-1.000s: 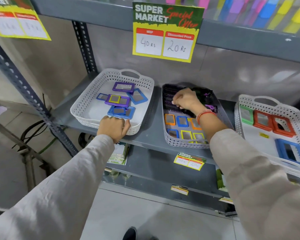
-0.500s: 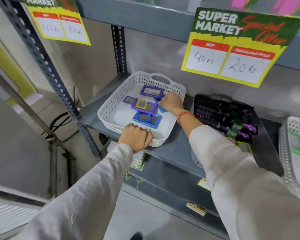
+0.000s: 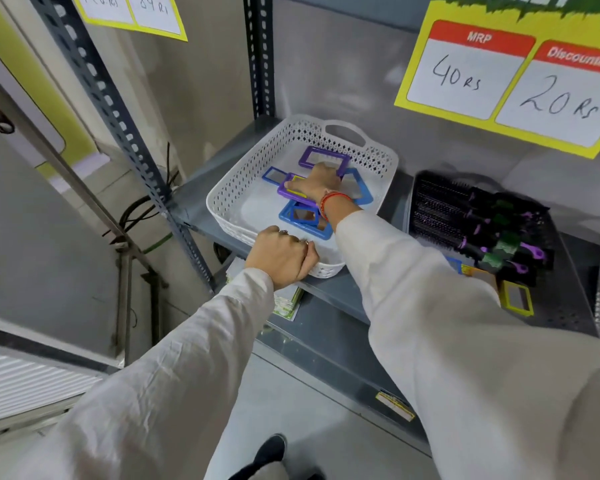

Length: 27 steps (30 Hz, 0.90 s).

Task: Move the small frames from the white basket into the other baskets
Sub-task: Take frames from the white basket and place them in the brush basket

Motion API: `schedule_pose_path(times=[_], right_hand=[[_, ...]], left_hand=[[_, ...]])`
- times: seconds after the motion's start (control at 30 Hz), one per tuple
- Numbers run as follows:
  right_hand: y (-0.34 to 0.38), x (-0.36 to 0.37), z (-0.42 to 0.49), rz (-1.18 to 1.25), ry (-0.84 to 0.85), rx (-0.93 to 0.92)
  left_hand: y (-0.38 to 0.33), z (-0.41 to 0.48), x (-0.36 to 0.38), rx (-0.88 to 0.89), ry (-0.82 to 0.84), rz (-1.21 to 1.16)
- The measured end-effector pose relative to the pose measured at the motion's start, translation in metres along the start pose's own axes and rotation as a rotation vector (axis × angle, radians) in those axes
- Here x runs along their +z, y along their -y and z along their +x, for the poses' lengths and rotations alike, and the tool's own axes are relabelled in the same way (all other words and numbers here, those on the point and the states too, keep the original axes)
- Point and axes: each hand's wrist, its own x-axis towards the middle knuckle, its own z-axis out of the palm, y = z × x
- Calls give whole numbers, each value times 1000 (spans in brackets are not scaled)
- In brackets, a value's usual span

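Two hands at white basket

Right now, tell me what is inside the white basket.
The white basket holds several small frames: a purple one at the back, a small blue one, and a blue one in front. The right hand covers part of the middle ones.

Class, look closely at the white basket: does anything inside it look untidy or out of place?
Yes. The frames in the white basket lie in a loose heap, tilted and overlapping, not in rows. A purple frame rests partly over a blue frame, under the right hand.
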Motion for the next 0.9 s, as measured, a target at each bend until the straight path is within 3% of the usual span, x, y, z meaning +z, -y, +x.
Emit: schedule_pose_path(times=[0.17,0.53,0.73,0.9], right_hand=[[-4,-4,1,254,79,85],[-47,-56,-30,755,-47,93],[-87,-117,-67,796,-96,202],[-140,-158,-115,683,-75,265]], left_hand=[[0,0,1,4,15,5],[-4,-2,-11,-14,74,47],[-11,-6,-19,-78,256,51],[-15,-6,-29,-105,341,52]])
